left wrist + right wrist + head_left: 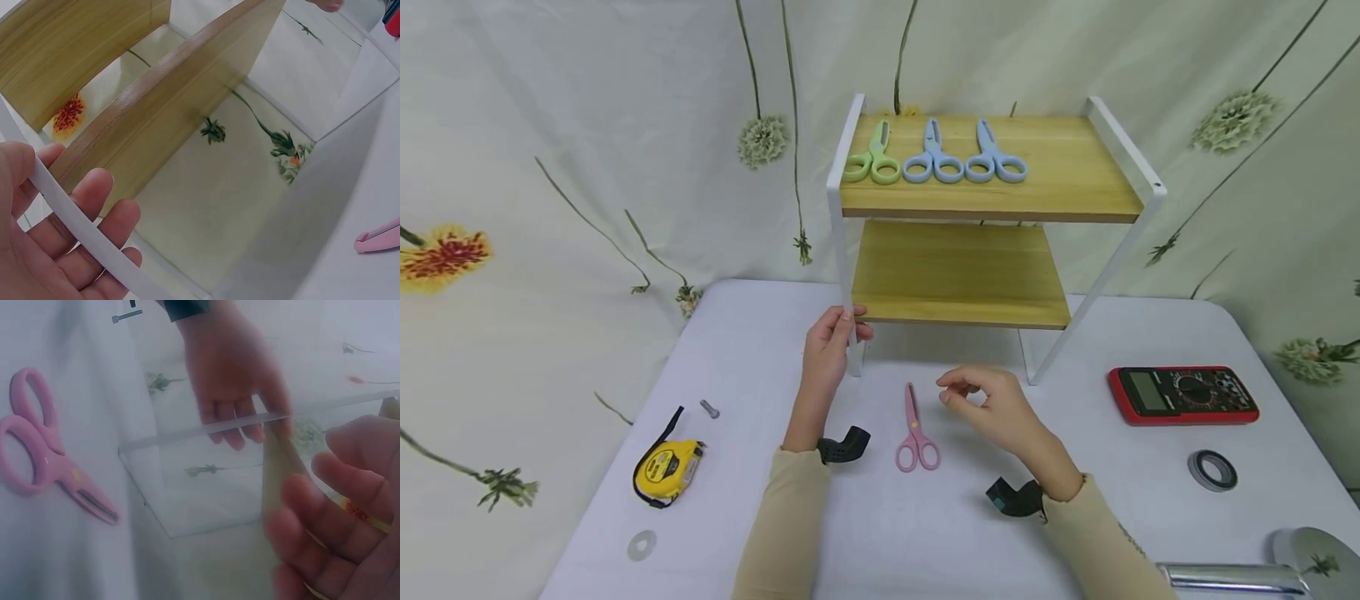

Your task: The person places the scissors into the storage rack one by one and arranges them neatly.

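Note:
A two-tier shelf rack [962, 271] with wooden boards and a white frame stands at the back of the table. My left hand [829, 350] holds its left front leg beside the lower board; in the left wrist view, the white bar [87, 234] crosses between thumb and fingers. Above the table, my right hand [992, 404] has loosely bent fingers and holds nothing. Pink scissors [916, 437] lie just left of it, blades pointing toward the rack. On the top board are green scissors [880, 154] and two pairs of blue scissors [933, 154], side by side, blades toward the back.
Left on the table are a yellow tape measure [667, 471], a bolt [709, 408] and a flat washer [642, 546]. On the right lie a red multimeter [1183, 396] and a black tape roll [1213, 471]. A shiny metal tube [1232, 577] sits at the front right edge.

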Motion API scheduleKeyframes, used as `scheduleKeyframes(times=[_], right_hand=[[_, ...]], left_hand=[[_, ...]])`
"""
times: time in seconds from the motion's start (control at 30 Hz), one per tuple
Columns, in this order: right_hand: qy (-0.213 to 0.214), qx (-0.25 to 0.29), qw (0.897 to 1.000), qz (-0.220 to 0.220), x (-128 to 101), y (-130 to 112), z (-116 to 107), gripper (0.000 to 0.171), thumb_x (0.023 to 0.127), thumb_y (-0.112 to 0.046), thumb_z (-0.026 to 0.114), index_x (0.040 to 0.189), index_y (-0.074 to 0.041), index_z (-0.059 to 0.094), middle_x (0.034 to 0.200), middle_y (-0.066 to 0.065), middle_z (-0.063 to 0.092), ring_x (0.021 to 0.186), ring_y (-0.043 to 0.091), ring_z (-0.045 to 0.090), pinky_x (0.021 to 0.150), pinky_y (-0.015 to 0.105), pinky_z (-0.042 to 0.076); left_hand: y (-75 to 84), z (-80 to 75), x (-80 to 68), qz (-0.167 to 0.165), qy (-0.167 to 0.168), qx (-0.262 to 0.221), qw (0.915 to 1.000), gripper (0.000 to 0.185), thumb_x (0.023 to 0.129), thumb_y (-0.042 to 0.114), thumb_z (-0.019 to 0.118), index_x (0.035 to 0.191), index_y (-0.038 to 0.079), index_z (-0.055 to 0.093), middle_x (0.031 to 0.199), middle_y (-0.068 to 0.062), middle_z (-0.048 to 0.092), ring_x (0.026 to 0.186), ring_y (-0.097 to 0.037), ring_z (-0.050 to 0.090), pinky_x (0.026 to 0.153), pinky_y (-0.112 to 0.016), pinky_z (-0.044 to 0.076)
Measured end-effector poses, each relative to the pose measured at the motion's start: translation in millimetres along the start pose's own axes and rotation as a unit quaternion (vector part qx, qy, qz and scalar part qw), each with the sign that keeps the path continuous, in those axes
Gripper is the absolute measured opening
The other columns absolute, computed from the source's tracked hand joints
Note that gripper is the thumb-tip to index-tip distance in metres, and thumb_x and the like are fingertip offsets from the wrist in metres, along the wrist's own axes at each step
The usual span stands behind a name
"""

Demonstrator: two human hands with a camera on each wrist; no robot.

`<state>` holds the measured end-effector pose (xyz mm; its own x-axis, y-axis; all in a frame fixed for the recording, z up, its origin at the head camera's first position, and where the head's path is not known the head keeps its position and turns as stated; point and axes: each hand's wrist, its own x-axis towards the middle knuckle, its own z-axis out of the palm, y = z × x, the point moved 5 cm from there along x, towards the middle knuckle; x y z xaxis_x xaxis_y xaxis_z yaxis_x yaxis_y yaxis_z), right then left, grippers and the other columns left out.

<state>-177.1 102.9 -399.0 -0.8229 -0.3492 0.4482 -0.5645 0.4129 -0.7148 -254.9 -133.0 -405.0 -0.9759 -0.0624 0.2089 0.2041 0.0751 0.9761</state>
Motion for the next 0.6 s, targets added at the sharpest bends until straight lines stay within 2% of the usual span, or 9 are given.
scheduleKeyframes(times=[0.13, 0.3, 0.4, 0.5, 0.6], right_hand=[[-0.036, 0.010, 0.999, 0.013, 0.2, 6.0, 11.0, 0.014, 0.089, -0.001, 0.070, 0.102, -0.004, 0.075, 0.087, 0.002, 0.074, 0.079, 0.003, 0.063, 0.076, 0.027, 0.056], [-0.109, -0.003, 0.991, 0.074, -4.4, 19.7, 33.2, 0.019, 0.089, -0.007, 0.069, 0.107, -0.003, 0.073, 0.087, 0.001, 0.069, 0.080, 0.005, 0.059, 0.075, 0.025, 0.053], [-0.142, -0.049, 0.981, 0.119, -9.5, 26.8, 48.6, 0.021, 0.088, -0.017, 0.073, 0.107, -0.008, 0.072, 0.084, -0.001, 0.065, 0.077, 0.008, 0.055, 0.071, 0.024, 0.048], [-0.167, -0.110, 0.966, 0.162, -16.0, 31.9, 64.1, 0.030, 0.083, -0.029, 0.080, 0.106, -0.012, 0.069, 0.082, -0.002, 0.059, 0.072, 0.011, 0.050, 0.064, 0.025, 0.041], [-0.172, -0.159, 0.954, 0.186, -20.1, 33.8, 75.3, 0.038, 0.080, -0.034, 0.083, 0.107, -0.013, 0.066, 0.079, -0.002, 0.056, 0.070, 0.013, 0.048, 0.060, 0.027, 0.037]], left_hand=[[0.5, -0.3, 0.1, -0.004, 0.000, 0.005, 1.0000, 0.030, 0.110, 0.019, 0.045, 0.114, -0.002, 0.066, 0.080, 0.004, 0.070, 0.083, -0.012, 0.068, 0.088, -0.028, 0.052], [0.5, -0.3, 0.3, -0.004, 0.000, 0.007, 1.0000, 0.030, 0.109, 0.020, 0.045, 0.114, -0.001, 0.067, 0.080, 0.003, 0.071, 0.085, -0.015, 0.067, 0.091, -0.036, 0.050], [0.4, -0.4, -0.2, -0.006, 0.000, 0.007, 1.0000, 0.030, 0.109, 0.021, 0.045, 0.114, 0.000, 0.067, 0.079, 0.005, 0.070, 0.087, -0.018, 0.068, 0.090, -0.033, 0.051], [1.1, -0.1, -0.6, -0.002, -0.002, 0.001, 1.0000, 0.030, 0.109, 0.020, 0.046, 0.114, -0.001, 0.067, 0.079, 0.005, 0.069, 0.086, -0.019, 0.069, 0.087, -0.027, 0.052], [2.1, -0.2, -0.5, 0.006, -0.003, -0.006, 1.0000, 0.030, 0.109, 0.019, 0.046, 0.114, -0.003, 0.066, 0.079, 0.003, 0.070, 0.085, -0.017, 0.069, 0.084, -0.025, 0.052]])
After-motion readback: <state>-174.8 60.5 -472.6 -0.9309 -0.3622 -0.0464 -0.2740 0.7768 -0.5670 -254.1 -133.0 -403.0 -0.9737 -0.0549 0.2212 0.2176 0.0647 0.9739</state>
